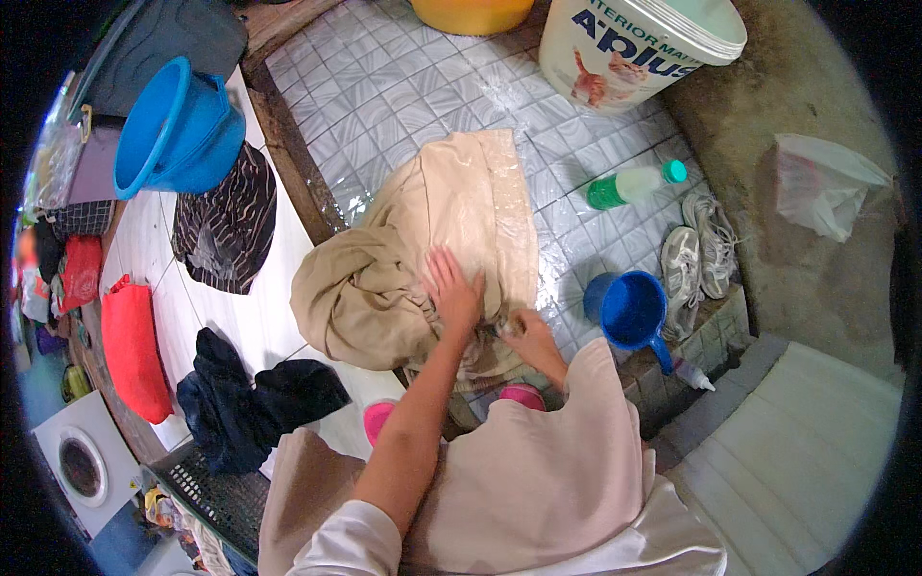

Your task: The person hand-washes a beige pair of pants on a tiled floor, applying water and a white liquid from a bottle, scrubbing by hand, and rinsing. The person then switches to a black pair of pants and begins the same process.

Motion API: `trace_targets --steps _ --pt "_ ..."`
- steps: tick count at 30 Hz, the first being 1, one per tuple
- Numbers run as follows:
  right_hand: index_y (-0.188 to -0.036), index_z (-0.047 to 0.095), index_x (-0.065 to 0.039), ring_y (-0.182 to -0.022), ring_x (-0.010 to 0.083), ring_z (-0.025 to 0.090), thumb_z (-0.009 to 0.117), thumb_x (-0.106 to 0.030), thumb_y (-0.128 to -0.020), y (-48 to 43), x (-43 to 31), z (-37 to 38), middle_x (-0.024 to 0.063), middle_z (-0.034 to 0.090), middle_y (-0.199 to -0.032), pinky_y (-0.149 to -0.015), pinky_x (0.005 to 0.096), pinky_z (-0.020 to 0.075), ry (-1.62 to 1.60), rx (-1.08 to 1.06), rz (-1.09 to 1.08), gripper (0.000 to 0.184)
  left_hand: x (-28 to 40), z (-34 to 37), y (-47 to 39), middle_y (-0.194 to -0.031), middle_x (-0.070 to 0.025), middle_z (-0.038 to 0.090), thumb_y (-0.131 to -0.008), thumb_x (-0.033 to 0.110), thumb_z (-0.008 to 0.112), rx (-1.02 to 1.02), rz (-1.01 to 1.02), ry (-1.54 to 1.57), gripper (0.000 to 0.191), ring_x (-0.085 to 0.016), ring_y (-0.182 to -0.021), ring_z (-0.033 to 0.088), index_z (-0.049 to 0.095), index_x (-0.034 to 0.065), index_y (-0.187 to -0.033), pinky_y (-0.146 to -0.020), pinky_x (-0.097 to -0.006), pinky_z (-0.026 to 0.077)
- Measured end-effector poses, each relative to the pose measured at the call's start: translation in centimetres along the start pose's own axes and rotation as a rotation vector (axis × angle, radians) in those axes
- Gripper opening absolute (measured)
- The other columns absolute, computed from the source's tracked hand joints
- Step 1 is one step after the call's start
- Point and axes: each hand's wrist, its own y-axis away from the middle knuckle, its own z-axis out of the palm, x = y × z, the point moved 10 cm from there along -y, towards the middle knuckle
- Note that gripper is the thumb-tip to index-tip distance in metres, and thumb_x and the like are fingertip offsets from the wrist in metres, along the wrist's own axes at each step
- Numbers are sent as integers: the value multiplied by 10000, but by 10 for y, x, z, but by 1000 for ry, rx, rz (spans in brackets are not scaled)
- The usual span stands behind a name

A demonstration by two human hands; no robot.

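A wet beige cloth garment (pixel 461 187) lies spread over the grey tiled floor, its left part bunched into a rounded heap. My left hand (pixel 454 291) rests flat on the garment near its middle, fingers apart. To the right of it, my right hand (pixel 531 337) is at the garment's near right edge with bent fingers; whether it pinches the cloth or something small is not clear. A plastic bottle with a green cap (pixel 635 185) lies to the right of the cloth, and a blue plastic dipper (pixel 632 309) stands nearer to me.
A pair of wet sneakers (pixel 681 281) and a small white squeeze bottle (pixel 694 375) are at the right. A large white paint bucket (pixel 612 57) and yellow basin (pixel 472 16) stand beyond. Leftward are a blue basin (pixel 173 137), dark clothes (pixel 245 403) and a red cloth (pixel 133 349).
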Motion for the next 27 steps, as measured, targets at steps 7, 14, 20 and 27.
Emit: trace_targets --steps 7,14,20,27 --pt "-1263 473 -150 -1177 265 441 505 -358 -848 -118 -89 18 159 448 -1290 -912 510 361 977 -15 -632 466 -26 20 22 -1492 -225 2 -797 588 508 -253 -60 -197 1020 -333 -1392 -1 32 -81 -1403 -1010 -673 36" --pt "-1061 517 -31 -860 324 540 535 -412 -850 -256 -179 -140 159 516 -942 -714 441 425 468 768 -411 436 -28 46 19 -1459 -266 -160 -683 646 609 -581 -115 -4 1238 -394 -1362 -142 -97 -98 -1377 -955 -729 16" --pt "-1056 496 -48 -879 330 554 545 -323 -840 -176 -110 -23 174 534 -1020 -768 447 460 880 167 -620 354 -30 54 22 -1452 -255 -202 -699 608 628 -726 -155 29 1242 -388 -1353 -184 -173 -63 -1369 -936 -747 12" --pt "-979 497 -57 -853 346 543 521 -331 -869 -273 -202 -133 184 517 -934 -701 461 446 602 677 -525 296 -31 63 26 -1449 -219 -248 -710 576 644 -665 -126 -23 1236 -365 -1353 -204 -212 -23 -1371 -947 -736 4"
